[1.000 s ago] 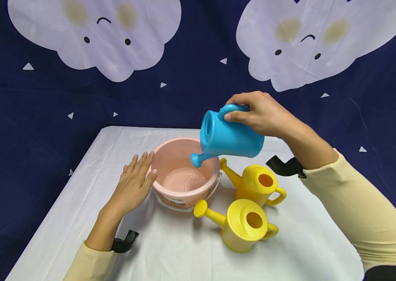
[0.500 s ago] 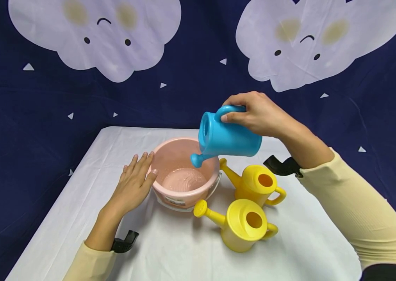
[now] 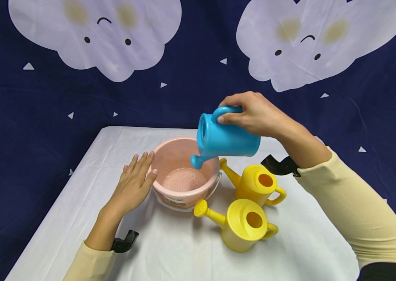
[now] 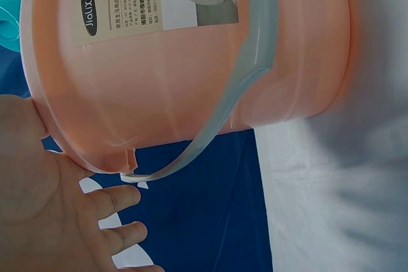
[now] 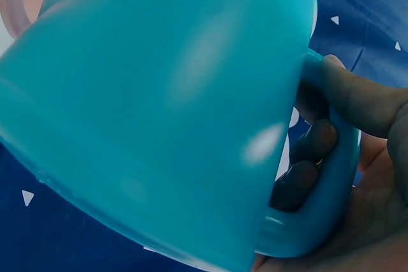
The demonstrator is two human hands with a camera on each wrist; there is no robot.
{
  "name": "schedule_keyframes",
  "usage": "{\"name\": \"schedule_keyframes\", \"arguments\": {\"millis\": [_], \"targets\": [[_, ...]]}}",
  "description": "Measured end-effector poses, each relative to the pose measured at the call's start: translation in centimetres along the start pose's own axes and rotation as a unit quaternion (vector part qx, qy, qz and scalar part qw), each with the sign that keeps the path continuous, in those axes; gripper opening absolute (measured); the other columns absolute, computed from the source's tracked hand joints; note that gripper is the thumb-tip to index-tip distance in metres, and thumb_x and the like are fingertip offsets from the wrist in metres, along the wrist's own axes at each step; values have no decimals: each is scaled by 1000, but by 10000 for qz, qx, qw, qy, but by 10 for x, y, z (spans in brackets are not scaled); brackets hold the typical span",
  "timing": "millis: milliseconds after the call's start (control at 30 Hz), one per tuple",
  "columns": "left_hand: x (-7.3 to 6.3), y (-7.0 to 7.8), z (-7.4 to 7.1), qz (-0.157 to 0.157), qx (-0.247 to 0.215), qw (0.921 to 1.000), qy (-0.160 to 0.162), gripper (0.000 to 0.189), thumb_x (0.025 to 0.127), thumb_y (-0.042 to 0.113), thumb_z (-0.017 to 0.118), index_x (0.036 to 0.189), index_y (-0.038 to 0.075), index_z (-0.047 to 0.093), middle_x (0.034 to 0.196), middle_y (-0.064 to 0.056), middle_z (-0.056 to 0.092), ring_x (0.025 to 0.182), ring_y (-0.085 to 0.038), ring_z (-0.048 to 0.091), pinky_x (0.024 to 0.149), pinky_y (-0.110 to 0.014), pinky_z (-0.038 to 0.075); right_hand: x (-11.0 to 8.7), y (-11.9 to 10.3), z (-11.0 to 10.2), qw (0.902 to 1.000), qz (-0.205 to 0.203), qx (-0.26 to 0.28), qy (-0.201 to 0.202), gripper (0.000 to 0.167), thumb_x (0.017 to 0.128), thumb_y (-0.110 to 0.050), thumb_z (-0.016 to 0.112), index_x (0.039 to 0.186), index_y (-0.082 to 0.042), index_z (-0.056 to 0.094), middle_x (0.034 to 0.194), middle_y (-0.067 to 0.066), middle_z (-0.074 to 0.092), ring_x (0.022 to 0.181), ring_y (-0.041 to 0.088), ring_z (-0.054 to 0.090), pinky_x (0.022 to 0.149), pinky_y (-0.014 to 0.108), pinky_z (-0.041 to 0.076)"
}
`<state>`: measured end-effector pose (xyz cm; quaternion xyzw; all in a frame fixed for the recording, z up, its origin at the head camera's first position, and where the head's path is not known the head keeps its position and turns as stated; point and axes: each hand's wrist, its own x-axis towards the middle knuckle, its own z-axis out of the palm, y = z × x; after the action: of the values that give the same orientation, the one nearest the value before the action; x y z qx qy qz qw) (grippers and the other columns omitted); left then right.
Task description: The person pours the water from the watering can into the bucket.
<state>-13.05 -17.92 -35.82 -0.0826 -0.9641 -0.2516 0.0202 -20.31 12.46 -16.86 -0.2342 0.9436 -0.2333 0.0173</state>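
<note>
My right hand (image 3: 254, 113) grips the handle of a blue watering can (image 3: 231, 140), its fingers curled through the loop in the right wrist view. The can is tipped to the left, and its spout head hangs over the inside of a pink bucket (image 3: 161, 164). Rippled water (image 3: 184, 179) covers the bucket's bottom. My left hand (image 3: 131, 187) rests with straight fingers against the bucket's left rim. In the left wrist view, the bucket (image 4: 159, 93) shows a paper label (image 4: 121, 4) and a pale carrying handle (image 4: 223, 106).
Two yellow watering cans stand right of the bucket, the nearer one (image 3: 241, 230) in front of the farther one (image 3: 250, 195), spouts pointing left. A white cloth covers the table (image 3: 163, 249). Behind it hangs a dark blue curtain (image 3: 198, 97) with clouds.
My right hand and the blue watering can have shifted slightly left, with the can tipped a little further. The left hand and bucket have stayed put.
</note>
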Motion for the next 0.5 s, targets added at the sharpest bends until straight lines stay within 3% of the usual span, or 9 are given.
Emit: {"name": "schedule_keyframes", "arguments": {"millis": [500], "targets": [[0,0,1,9,-11,10000,5,61,100,52,22,153,25,8,160,-10,10,149,-33,-2,115,-61,-1,-3,1,-1,10000,-59,-12,-5,26,90,-34,63,112,-21,67,111,4,66,101,23,55,89,41,45]]}}
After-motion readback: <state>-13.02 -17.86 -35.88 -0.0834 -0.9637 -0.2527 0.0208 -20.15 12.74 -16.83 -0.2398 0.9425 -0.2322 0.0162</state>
